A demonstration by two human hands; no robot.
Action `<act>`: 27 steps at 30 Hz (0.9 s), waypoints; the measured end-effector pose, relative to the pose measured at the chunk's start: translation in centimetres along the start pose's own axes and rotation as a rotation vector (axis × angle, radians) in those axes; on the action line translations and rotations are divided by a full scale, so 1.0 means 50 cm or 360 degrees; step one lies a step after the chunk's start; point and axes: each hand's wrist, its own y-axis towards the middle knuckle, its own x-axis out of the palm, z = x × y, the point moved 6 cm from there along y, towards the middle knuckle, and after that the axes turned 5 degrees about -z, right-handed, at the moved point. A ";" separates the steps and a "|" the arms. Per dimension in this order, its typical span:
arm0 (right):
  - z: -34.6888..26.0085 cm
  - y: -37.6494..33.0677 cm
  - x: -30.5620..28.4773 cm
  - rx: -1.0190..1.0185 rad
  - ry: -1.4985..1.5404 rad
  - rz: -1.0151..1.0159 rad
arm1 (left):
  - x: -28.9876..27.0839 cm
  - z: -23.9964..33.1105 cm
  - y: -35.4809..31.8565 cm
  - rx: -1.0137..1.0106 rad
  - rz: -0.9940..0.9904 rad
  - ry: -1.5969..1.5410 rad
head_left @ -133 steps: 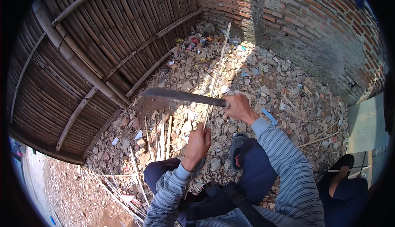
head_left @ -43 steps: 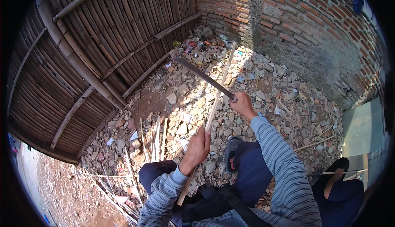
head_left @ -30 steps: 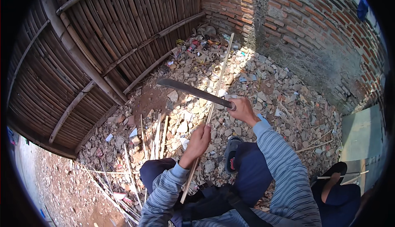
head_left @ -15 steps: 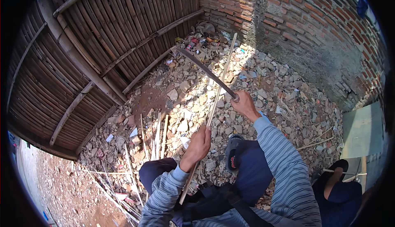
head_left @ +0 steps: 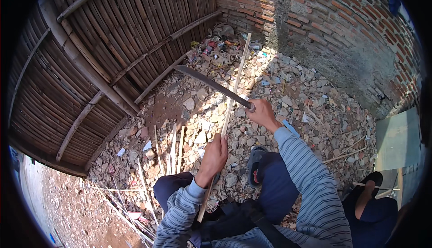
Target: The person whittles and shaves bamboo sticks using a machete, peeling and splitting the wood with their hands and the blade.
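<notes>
My left hand (head_left: 215, 154) grips a long thin bamboo stick (head_left: 230, 106) about a third of the way up; the stick slants up and away toward the brick wall. My right hand (head_left: 262, 114) holds the handle of a long dark machete (head_left: 208, 83). Its blade points up and to the left and crosses the stick above my left hand. I am squatting in striped sleeves and dark trousers.
Rubble and broken stones (head_left: 310, 99) cover the ground. A woven bamboo fence (head_left: 103, 45) stands at left, a brick wall (head_left: 333, 18) at right. Several split bamboo strips (head_left: 173, 146) lie by my left knee. Another person's foot in a sandal (head_left: 369, 189) shows at lower right.
The machete has been swinging: blade raised, then lowered flat across the stick a second ago, then raised again. Now it is angled up-left over the stick. My left hand stays put.
</notes>
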 end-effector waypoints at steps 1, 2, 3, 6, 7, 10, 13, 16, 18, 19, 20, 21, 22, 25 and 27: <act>0.020 0.003 0.001 0.0002 -0.0005 0.0006 | 0.002 0.001 -0.001 0.0007 -0.0002 -0.0002; 0.052 0.003 -0.004 0.0147 0.0028 0.0052 | 0.006 0.006 -0.001 0.0067 -0.0014 0.0013; 0.065 0.003 -0.010 0.0286 0.0067 0.0091 | 0.007 0.009 -0.002 0.0118 -0.0019 0.0031; 0.055 -0.015 -0.014 0.0191 0.0141 0.0096 | 0.020 0.003 0.003 0.0131 -0.0036 0.0044; 0.026 -0.016 -0.017 0.0128 0.0172 0.0090 | 0.020 -0.005 0.002 0.0161 -0.0005 0.0035; -0.091 -0.028 -0.024 0.0030 0.0150 -0.0252 | 0.018 -0.040 0.023 0.0065 -0.0017 -0.0407; -0.119 -0.035 0.009 -0.0146 0.0101 -0.0228 | 0.023 -0.029 0.040 -0.0081 -0.0209 -0.0954; -0.142 -0.035 0.001 -0.0161 0.0283 -0.0253 | 0.021 -0.022 0.032 -0.0238 -0.0353 -0.1106; -0.139 -0.031 -0.001 -0.0085 0.0492 -0.0287 | 0.021 -0.027 0.028 -0.0321 -0.0423 -0.1214; -0.132 -0.031 -0.001 -0.0004 0.0695 -0.0320 | 0.021 -0.028 0.026 -0.0334 -0.0476 -0.1242; -0.118 -0.031 0.008 0.0050 0.0805 -0.0370 | 0.022 -0.029 0.024 -0.0348 -0.0530 -0.1270; -0.115 -0.030 0.008 0.0052 0.0807 -0.0370 | 0.024 -0.027 0.022 -0.0364 -0.0582 -0.1299; -0.112 -0.030 0.013 0.0068 0.0887 -0.0436 | 0.024 -0.025 0.020 -0.0366 -0.0583 -0.1298; -0.104 -0.034 0.018 0.0149 0.0940 -0.0536 | 0.026 -0.016 0.018 -0.0406 -0.0604 -0.1278; -0.102 -0.029 0.022 0.0065 0.1014 -0.0482 | 0.028 -0.010 0.019 -0.0396 -0.0688 -0.1235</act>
